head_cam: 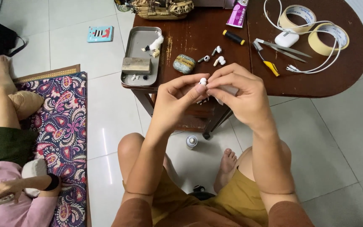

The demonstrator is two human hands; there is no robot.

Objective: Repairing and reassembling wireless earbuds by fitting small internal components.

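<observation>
My left hand [177, 98] and my right hand [239, 94] meet in front of the dark wooden table [316, 80]. Between the fingertips of both sits a small white earbud part [203, 81]. My right hand also keeps a white cloth or tissue [227, 90] folded under its fingers. Loose white earbud pieces [218, 60] lie on the table just beyond my hands, beside a small green-grey patterned case [184, 64].
A metal tray [132, 48] with a block and small bits sits at the table's left. Tweezers [282, 48], a yellow-handled tool [267, 63], tape rolls [327, 40], a white cable, a tube [237, 12]. A small bottle [191, 142] stands on the floor. Another person sits at left on a patterned mat [64, 138].
</observation>
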